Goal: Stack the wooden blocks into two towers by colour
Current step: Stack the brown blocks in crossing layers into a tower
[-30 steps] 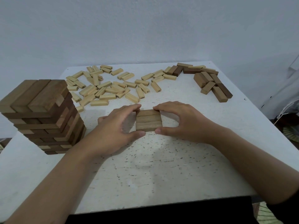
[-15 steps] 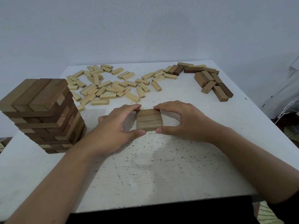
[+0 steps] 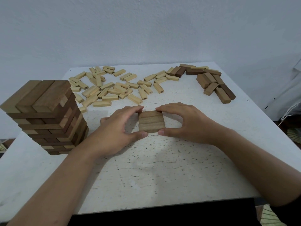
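Three brown blocks (image 3: 151,121) lie side by side as a flat square layer at the middle of the white table (image 3: 162,168). My left hand (image 3: 114,132) holds the layer's left side between thumb and forefinger. My right hand (image 3: 184,123) holds its right side the same way. A tall tower of brown blocks (image 3: 44,116) stands at the left. Several pale numbered blocks (image 3: 112,88) lie scattered at the back. A heap of loose brown blocks (image 3: 213,84) lies at the back right.
A pale wall (image 3: 146,30) rises behind the table. The table's front edge (image 3: 162,206) runs close to my body. White cloth and a cord (image 3: 286,98) hang off to the right of the table.
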